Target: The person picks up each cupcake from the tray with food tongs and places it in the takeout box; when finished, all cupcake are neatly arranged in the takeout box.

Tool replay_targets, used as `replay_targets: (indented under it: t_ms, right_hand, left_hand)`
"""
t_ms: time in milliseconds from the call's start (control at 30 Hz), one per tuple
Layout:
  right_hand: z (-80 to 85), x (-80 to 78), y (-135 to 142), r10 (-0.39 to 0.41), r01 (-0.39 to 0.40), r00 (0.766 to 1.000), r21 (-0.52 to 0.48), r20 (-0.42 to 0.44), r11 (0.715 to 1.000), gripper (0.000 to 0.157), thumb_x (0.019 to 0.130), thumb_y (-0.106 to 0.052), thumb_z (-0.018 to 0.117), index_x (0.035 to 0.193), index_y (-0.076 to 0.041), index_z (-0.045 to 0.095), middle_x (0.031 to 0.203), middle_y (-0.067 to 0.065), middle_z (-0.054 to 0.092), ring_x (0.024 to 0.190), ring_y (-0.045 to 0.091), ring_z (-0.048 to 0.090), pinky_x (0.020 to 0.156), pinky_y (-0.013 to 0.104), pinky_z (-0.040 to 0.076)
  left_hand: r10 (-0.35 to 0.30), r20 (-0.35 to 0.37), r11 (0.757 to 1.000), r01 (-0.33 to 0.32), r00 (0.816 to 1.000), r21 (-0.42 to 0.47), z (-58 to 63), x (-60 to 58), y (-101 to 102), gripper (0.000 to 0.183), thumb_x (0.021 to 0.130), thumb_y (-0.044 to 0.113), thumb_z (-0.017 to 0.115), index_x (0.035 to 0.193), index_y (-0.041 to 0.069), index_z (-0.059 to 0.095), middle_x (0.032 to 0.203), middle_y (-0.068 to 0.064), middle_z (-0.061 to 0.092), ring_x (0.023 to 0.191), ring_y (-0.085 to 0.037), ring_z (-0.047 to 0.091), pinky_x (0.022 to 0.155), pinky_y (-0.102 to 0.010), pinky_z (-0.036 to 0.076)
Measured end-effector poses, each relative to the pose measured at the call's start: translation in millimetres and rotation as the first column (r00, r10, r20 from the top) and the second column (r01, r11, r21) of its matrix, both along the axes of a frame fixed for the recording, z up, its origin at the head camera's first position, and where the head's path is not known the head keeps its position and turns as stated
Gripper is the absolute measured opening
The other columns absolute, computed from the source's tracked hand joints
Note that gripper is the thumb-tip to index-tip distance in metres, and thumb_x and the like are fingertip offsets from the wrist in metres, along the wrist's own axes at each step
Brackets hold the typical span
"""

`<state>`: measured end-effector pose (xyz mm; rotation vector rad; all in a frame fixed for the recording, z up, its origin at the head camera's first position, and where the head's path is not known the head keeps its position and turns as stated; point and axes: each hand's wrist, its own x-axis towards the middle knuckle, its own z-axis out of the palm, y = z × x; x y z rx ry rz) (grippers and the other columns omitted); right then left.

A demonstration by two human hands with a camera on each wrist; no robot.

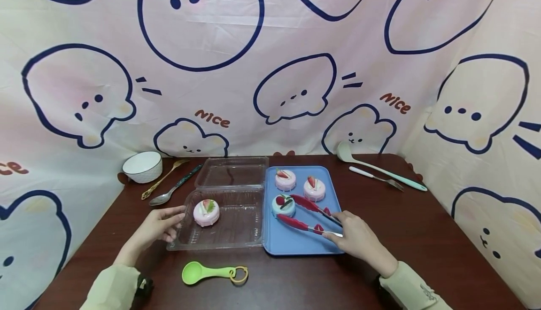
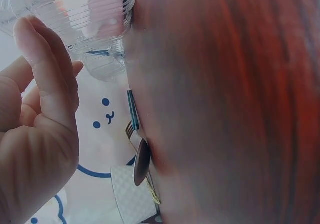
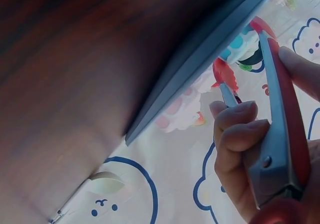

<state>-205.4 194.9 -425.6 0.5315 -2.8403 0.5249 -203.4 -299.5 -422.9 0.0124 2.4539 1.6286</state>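
My right hand (image 1: 359, 236) grips red-tipped metal tongs (image 1: 297, 222) over the blue tray (image 1: 302, 245). The tongs' spread arms stand on either side of a light blue toy cake (image 1: 277, 211) topped with a cherry. Behind it on the tray sit two pink strawberry cakes, one pink cake (image 1: 285, 182) at the back left and another pink cake (image 1: 314, 192) to its right. At the left edge of a clear plastic box (image 1: 228, 240), lid folded back, is my left hand (image 1: 156, 229), its fingers loosely extended against the side. Inside the box's left part lies a pink-and-white cake (image 1: 206, 217).
Green measuring spoons (image 1: 207, 272) on a ring lie in front of the box. At the back left are a white bowl (image 1: 142, 168), a gold fork (image 1: 162, 181) and a dark-handled spoon (image 1: 175, 188). A ladle (image 1: 376, 166) and a white-handled fork (image 1: 372, 176) lie at the back right.
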Motion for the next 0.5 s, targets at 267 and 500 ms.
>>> replay_targets:
  t_ms: [267, 500]
  right_hand:
    - [1.2, -0.8, 0.1, -0.011, 0.011, 0.999, -0.005, 0.046, 1.0, 0.057, 0.069, -0.042, 0.076, 0.107, -0.001, 0.064, 0.087, 0.008, 0.062, 0.065, 0.011, 0.046, 0.054, 0.025, 0.041]
    - [1.8, -1.8, 2.0, -0.015, 0.016, 0.998, -0.011, 0.065, 1.0, 0.059, 0.068, -0.044, 0.075, 0.107, -0.002, 0.065, 0.085, 0.007, 0.061, 0.064, 0.011, 0.045, 0.053, 0.025, 0.038]
  left_hand:
    - [0.0, -0.003, 1.0, 0.0, 1.0, 0.006, -1.2, 0.3, 0.1, 0.051, 0.093, 0.019, 0.051, 0.132, -0.01, 0.037, 0.074, -0.007, 0.056, 0.05, -0.012, 0.054, 0.05, -0.03, 0.051]
    - [-0.002, -0.007, 1.0, 0.001, 1.0, -0.005, -3.2, -1.4, -1.2, 0.05, 0.093, 0.018, 0.051, 0.132, -0.01, 0.037, 0.076, -0.009, 0.057, 0.051, -0.013, 0.054, 0.05, -0.03, 0.052]
